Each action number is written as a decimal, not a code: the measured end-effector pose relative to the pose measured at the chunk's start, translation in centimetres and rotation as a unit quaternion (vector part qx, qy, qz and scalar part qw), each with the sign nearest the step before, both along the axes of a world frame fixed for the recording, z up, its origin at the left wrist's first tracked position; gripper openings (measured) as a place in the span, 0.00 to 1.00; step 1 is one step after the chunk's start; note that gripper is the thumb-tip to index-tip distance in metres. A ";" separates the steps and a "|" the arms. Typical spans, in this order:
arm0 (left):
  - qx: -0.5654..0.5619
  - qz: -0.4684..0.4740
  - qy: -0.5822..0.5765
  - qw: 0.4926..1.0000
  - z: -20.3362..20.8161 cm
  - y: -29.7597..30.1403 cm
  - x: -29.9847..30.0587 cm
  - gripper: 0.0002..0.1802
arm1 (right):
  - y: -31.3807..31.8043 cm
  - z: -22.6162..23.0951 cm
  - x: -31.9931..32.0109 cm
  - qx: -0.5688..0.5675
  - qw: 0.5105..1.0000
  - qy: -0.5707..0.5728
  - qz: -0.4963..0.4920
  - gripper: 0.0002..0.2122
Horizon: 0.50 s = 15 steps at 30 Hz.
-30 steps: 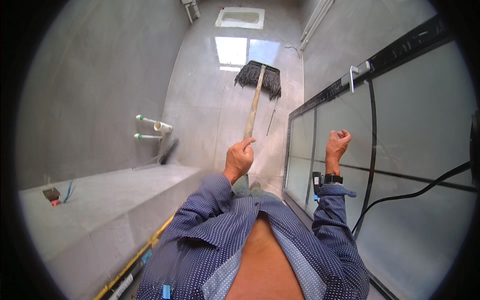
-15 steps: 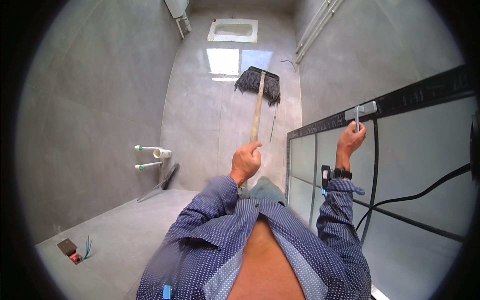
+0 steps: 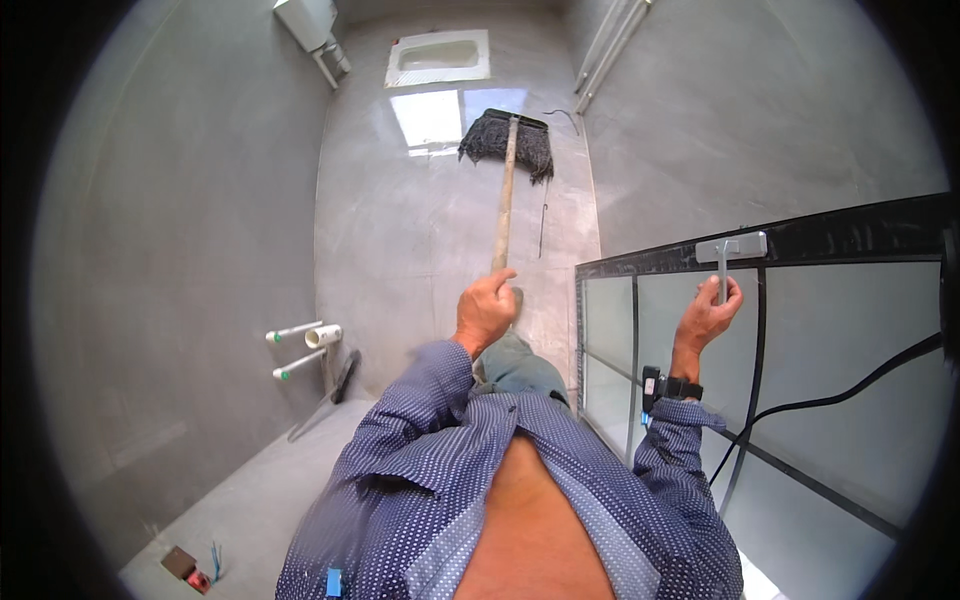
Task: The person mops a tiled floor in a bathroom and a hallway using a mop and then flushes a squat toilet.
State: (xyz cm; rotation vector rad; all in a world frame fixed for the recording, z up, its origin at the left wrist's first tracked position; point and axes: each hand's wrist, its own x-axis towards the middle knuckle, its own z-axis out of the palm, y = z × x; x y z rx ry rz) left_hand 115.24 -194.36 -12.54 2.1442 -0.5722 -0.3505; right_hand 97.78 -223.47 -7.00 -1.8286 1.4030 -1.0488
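My left hand (image 3: 485, 310) grips the top of a long wooden mop handle (image 3: 504, 200). Its dark stringy mop head (image 3: 505, 140) rests far below on the grey floor, beside a bright patch of light. My right hand (image 3: 705, 318) is closed around a grey metal handle (image 3: 728, 258) fixed to the black top rail of a glass partition (image 3: 800, 330). A dark band sits on my right wrist. Both arms wear a blue dotted shirt, open at the front.
A white floor-level toilet pan (image 3: 438, 55) lies at the far end. Two white pipe stubs (image 3: 298, 345) stick out of the left wall. A black cable (image 3: 800, 410) runs across the glass. A small red and brown item (image 3: 185, 570) lies on the ledge at lower left.
My right hand rose from a fist near the glass and took hold of the grey handle. The view tilted downward, and the mop head now sits farther along the floor.
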 end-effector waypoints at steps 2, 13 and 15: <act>0.000 -0.010 -0.003 1.000 -0.3 -0.7 2.0 0.15 | 0.5 0.0 0.8 -0.014 0.997 -0.071 0.017 0.19; -0.006 -0.055 -0.006 0.998 0.6 -3.6 7.4 0.13 | 3.9 -0.8 3.3 0.142 0.958 -0.246 -0.050 0.21; 0.019 -0.056 0.007 0.998 0.6 -4.2 8.2 0.13 | 3.8 -0.8 4.3 0.179 0.944 -0.266 -0.083 0.21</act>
